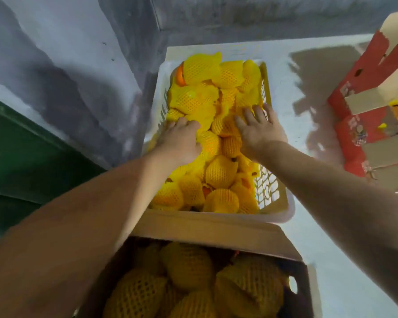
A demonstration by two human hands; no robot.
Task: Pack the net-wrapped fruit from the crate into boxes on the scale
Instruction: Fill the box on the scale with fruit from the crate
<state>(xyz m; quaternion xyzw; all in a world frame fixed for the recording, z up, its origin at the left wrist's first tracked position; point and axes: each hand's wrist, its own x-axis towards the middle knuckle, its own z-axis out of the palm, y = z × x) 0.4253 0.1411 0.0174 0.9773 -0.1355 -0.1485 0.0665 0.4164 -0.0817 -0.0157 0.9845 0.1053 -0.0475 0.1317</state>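
Head view: two hands in the crate of fruit

Head camera is looking down at a white crate (283, 204) full of fruit (221, 172) in yellow nets. Both arms are reaching into it. The left hand (182, 141) is lying on the fruit near the crate's left side, and its fingers are curling down over one; its grip looks closing, but I cannot tell if it is holding the fruit. The right hand (259, 127) is resting on the fruit near the right side, fingers spread and straight, gripping nothing. Just below the crate, a brown box (207, 228) is already holding several netted fruit. A red box (363, 88) is standing well apart on the right, on the pale surface (308, 70).
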